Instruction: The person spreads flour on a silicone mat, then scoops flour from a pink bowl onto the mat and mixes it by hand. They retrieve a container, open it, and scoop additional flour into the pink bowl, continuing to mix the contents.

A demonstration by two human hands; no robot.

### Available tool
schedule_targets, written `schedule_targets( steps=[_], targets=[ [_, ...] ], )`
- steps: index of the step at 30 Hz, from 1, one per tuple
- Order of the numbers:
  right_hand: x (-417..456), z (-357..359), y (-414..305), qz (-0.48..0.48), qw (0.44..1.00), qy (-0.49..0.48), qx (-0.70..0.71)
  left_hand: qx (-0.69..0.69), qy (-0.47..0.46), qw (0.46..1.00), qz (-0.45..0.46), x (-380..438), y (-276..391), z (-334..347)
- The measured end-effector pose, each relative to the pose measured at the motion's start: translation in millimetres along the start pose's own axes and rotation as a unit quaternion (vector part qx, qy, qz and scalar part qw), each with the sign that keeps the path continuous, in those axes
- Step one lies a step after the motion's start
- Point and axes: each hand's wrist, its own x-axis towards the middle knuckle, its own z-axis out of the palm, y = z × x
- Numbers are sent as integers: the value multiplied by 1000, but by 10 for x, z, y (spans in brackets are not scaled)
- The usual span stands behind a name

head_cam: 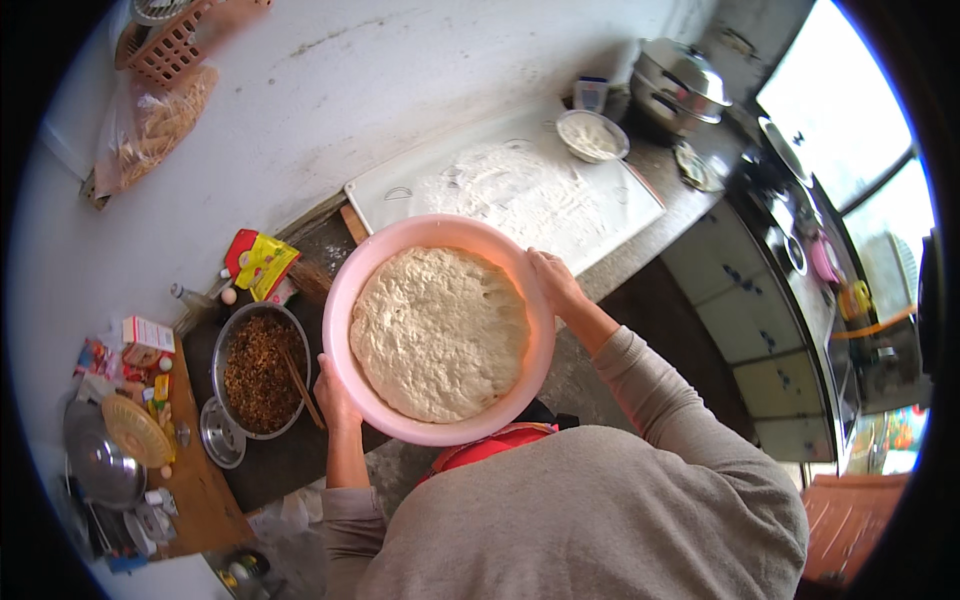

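Observation:
A large pink plastic basin (339, 300) is held up between my hands, with puffy, pitted dough (441, 334) filling much of it. My left hand (335, 394) grips the basin's lower left side, and my right hand (553, 279) holds its right rim. Beyond the basin lies a white board (626, 210) dusted with flour (517, 191). At the board's far right corner sits a metal bowl of flour (592, 136). To the left of the basin, a steel bowl (218, 367) contains a brown chopped filling (259, 367) and a pair of wooden chopsticks (301, 386).
A small steel bowl (223, 433) and a yellow-red packet (262, 262) are near the filling bowl. A wooden table (206, 495) at the left bears a steel lid and a woven basket. A steamer pot (675, 90) stands on the counter at the back right, beside cabinets (750, 337).

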Motion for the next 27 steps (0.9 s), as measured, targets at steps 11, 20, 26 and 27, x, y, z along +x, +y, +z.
schedule_targets(
  steps=[11, 20, 26, 27],
  targets=[
    [500, 43, 350, -25, 989, -146, 21, 439, 184, 849, 230, 50, -139, 16],
    [797, -549, 260, 88, 955, -281, 22, 416, 190, 869, 189, -141, -280, -74],
    [1829, -1158, 190, -54, 997, 12, -53, 379, 176, 896, 151, 44, -267, -81],
    [2086, -1370, 128, -7, 996, 48, 78, 369, 188, 897, 152, 87, -279, -125]
  ],
)
